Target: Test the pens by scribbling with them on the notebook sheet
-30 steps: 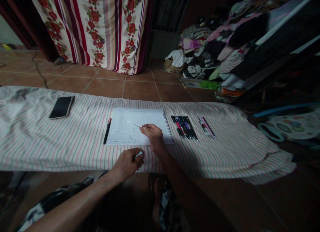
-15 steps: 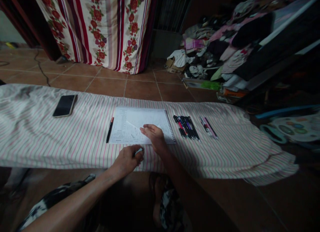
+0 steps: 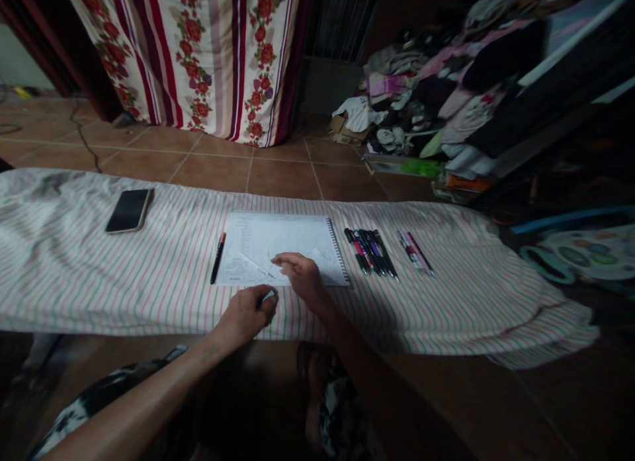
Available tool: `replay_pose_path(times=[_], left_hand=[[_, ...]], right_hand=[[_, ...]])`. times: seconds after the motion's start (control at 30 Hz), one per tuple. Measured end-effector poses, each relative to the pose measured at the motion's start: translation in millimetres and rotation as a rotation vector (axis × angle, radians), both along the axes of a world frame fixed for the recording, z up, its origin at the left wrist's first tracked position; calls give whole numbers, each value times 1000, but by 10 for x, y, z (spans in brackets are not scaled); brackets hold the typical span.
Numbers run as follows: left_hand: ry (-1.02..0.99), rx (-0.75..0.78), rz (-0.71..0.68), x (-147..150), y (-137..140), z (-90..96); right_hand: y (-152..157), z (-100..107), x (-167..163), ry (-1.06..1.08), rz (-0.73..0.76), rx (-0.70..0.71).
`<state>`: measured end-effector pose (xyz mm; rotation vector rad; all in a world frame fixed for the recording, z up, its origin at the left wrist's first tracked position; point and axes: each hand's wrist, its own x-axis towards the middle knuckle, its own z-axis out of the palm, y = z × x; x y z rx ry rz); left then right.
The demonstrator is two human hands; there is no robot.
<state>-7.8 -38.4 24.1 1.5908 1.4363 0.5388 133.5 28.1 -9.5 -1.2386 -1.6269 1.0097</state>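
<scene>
My left hand (image 3: 251, 309) is closed at the front edge of the cloth around a small pale-blue piece (image 3: 268, 294), mostly hidden by the fingers. Over the lower middle of a spiral notebook (image 3: 288, 229) is my right hand (image 3: 300, 274), fingers loosely bent and apart, with nothing visible between them. Just left of its fingertips, a thin whitish stick (image 3: 255, 265) lies slantwise on the page; its exact kind is unclear. A black marker (image 3: 217, 258) with an orange end rests along the notebook's left side.
Several pens (image 3: 371, 252) lie in a row right of the notebook, with a few pink and patterned ones (image 3: 415, 252) beyond. A phone (image 3: 129, 210) is at the left on the striped cloth (image 3: 173, 269). A floral curtain (image 3: 218, 64) and a clothes pile (image 3: 426, 90) stand behind.
The whitish stick has shifted down and left and now lies apart from my right fingertips. My right hand has moved slightly left and down; my left hand has drawn a little left.
</scene>
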Motion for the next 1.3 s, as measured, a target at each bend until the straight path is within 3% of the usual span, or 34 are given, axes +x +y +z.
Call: replay_pose_path(times=[0.13,0.3,0.43,0.67,1.3], left_hand=[[54,19,32,-115,-15,28],[-18,-18,111,-261,-9,-73],[-226,-154,155,-295,12,-133],[-452,-308,268,-300,60,-46],[-481,-325,381,-288,86,-30]], right_hand=[[-79,34,16,-362,132,287],[-136,41,5,-580,232,377],[-140,34,-1,-618,245,392],[-185,37,-54,-604,257,455],[-195,82,-246,-592,177,487]])
